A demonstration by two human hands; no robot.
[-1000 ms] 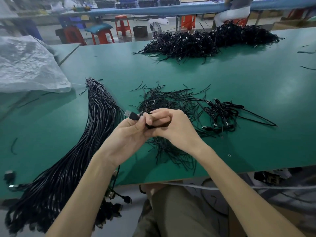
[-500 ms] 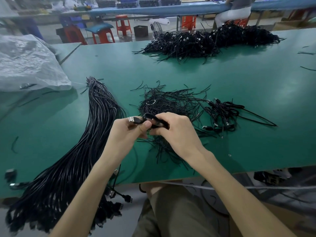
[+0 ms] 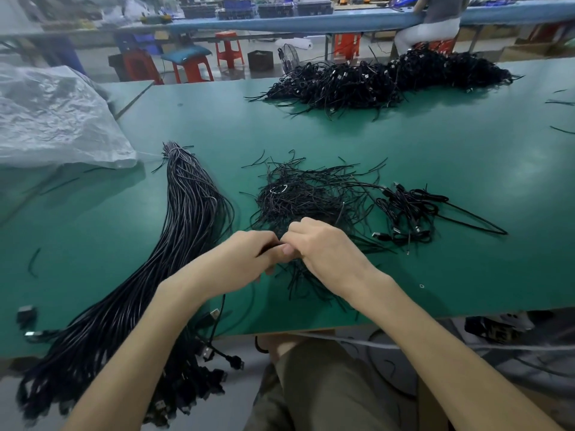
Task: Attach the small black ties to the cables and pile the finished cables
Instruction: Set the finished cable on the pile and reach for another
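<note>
Fingers on my left hand (image 3: 242,262) and right hand (image 3: 326,244) curled tight round one black cable (image 3: 269,246) above the ties (image 3: 305,197).

The person wears olive-khaki trousers (image 3: 326,393), with arms bare down to the left hand (image 3: 245,259) and right hand (image 3: 326,247).

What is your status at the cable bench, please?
Both busy: left hand and right hand pinching one cable, close together. Tie not visible in the fingers. Directly beneath them the heap of ties; finished cables to its right.
</note>
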